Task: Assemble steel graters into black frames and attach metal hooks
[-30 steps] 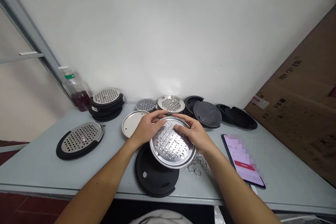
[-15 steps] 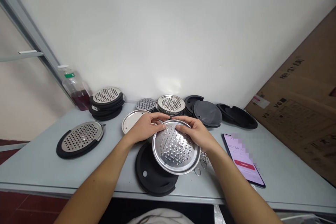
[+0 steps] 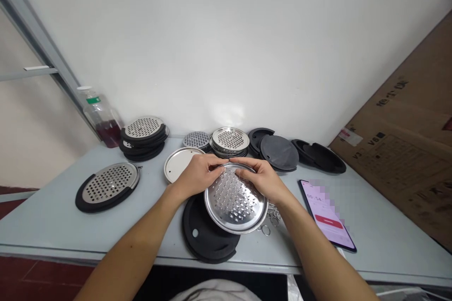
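A round metal grater disc (image 3: 235,202) is tilted up between my two hands, its toothed face toward me. My left hand (image 3: 201,171) pinches its top rim with thumb and fingers; any small part at that spot is hidden. Just to the right, my right hand (image 3: 261,176) grips the same rim, thumb on the front face. Beneath the disc, partly covered by it, a black round holder (image 3: 210,237) with a small hole lies on the table. Several metal split rings (image 3: 266,230) are scattered near my right wrist. Behind my left hand lies a plain round metal plate (image 3: 180,157).
Stacked grater discs (image 3: 231,140) and black holders (image 3: 278,151) line the wall. At left are a stack of rimmed graters (image 3: 144,138), a single rimmed grater (image 3: 108,186) and a bottle of dark red liquid (image 3: 106,127). A phone (image 3: 328,216) and a cardboard box (image 3: 406,136) stand right.
My left hand's fingers have drawn in closer at the disc's top rim. The disc has shifted very slightly; the other things stay where they were.
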The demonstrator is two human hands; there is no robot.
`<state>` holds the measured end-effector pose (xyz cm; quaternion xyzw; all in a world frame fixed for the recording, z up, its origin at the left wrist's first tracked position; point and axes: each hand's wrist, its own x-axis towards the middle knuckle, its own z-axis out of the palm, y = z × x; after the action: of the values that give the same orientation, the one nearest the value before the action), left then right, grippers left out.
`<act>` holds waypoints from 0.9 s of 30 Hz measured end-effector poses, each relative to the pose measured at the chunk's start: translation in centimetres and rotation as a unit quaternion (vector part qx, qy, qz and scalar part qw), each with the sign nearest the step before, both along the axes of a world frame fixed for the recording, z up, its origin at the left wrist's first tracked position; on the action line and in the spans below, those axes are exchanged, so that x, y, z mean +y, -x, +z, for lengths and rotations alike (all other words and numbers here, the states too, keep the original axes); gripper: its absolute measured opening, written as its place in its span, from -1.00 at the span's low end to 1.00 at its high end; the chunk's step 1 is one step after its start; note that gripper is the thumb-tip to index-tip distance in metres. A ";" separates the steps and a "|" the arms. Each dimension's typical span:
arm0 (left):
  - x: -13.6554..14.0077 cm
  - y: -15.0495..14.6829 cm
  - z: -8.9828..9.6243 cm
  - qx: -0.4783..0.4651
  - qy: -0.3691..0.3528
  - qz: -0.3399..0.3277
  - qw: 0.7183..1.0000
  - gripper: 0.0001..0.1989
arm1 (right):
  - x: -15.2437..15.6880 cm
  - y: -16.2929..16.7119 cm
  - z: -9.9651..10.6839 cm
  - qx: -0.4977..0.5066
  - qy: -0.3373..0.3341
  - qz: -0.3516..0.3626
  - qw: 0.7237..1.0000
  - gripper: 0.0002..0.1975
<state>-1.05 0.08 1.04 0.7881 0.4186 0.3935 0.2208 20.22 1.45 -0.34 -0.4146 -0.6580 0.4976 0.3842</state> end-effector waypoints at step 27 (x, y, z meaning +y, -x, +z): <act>-2.7 -2.8 -0.8 0.234 -0.189 0.049 0.952 -0.17 | -0.9 1.3 0.0 0.090 -0.154 -0.255 0.950 -0.67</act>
<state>1.80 -2.58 0.23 0.8638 0.4146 0.2807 -0.0560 18.91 0.52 -0.34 -0.4577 -0.5618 0.3110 0.6149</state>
